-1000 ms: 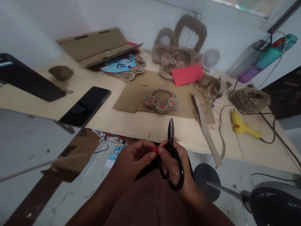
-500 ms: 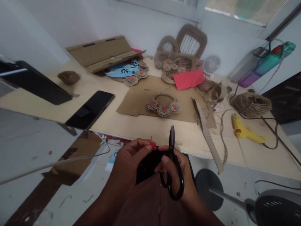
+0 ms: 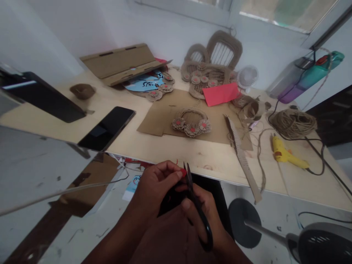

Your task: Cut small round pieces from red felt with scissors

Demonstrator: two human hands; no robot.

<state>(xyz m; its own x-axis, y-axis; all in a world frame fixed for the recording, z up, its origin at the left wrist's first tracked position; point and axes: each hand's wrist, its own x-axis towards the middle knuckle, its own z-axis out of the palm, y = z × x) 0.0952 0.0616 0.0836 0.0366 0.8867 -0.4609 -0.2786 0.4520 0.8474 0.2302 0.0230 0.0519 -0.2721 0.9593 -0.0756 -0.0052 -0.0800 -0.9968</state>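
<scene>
Between thumb and fingers, my left hand (image 3: 158, 183) pinches a small piece of red paper (image 3: 183, 172). My right hand (image 3: 202, 207) grips black-handled scissors (image 3: 197, 203), their blades parted slightly and pointing up beside the red piece. Whether the blades touch the paper I cannot tell. Both hands are over my lap, just in front of the table's near edge. Beyond them on the table lies a twine-wrapped ring (image 3: 192, 123) with several pleated paper flowers, each with a red centre, on a flat cardboard sheet (image 3: 154, 117).
A phone (image 3: 107, 128) lies left on the table (image 3: 132, 148). To the right are a toothed cardboard strip (image 3: 243, 161), a yellow glue gun (image 3: 288, 154) with its cord, and a twine bundle (image 3: 294, 123). Red paper (image 3: 221, 94), a small fan (image 3: 247, 77) and twine-wrapped frames (image 3: 225, 47) are behind.
The scissors have tilted left and come down next to the red piece, and their blades have opened a little. My left hand keeps its pinch, nearly in place.
</scene>
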